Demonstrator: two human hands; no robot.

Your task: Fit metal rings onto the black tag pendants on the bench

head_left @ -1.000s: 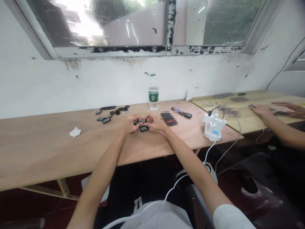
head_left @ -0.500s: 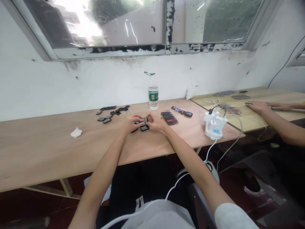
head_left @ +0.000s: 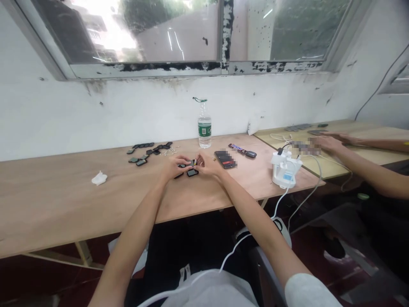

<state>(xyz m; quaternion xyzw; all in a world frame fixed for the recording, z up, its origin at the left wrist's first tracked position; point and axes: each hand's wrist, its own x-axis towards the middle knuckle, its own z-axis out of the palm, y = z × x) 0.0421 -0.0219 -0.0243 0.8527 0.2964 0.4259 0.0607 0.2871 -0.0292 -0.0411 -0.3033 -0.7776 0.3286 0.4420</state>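
Close together over the wooden table, my left hand (head_left: 174, 166) and my right hand (head_left: 206, 163) meet around a small dark piece (head_left: 192, 163). The left fingers are closed on its left side. At its right side my right fingertips pinch something small that I cannot make out. Just below them lies a dark, black-edged square piece (head_left: 192, 172), and another is partly hidden under my left fingers. Behind my left hand, several similar dark pieces (head_left: 140, 161) lie in a loose group beside scattered small pale bits (head_left: 169, 151).
A water bottle (head_left: 205, 130) stands near the wall. Right of my hands lie a phone (head_left: 223, 159), a snack wrapper (head_left: 237, 148) and a black oval item (head_left: 251, 154). A white plug block (head_left: 284, 170) trails cables. Crumpled white material (head_left: 99, 178) lies left. Another person's arms rest at right.
My right fingers have drawn in to a tighter pinch beside the dark piece. The other person's hand at right has shifted left. The view has moved slightly.
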